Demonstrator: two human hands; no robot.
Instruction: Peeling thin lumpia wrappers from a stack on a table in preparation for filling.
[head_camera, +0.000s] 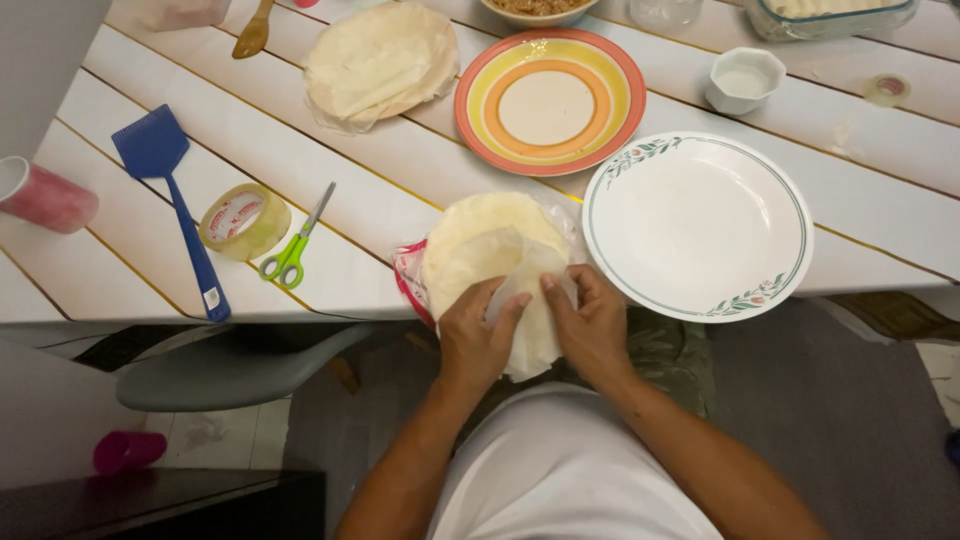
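A stack of thin round pale wrappers (480, 235) lies on a plastic package at the near edge of the white table (330, 170). My left hand (478, 335) and my right hand (590, 325) pinch one thin wrapper sheet (532, 330) between them, peeling it up over the table's edge. The sheet hangs down between my thumbs. A large white plate (697, 225) with a green floral rim sits empty just right of my right hand.
An orange and yellow striped plate (550, 100) and a second pile of wrappers (380, 62) lie farther back. Green scissors (293, 250), a tape roll (243, 220) and a blue spatula (170, 200) lie left. A small white cup (743, 78) stands at right.
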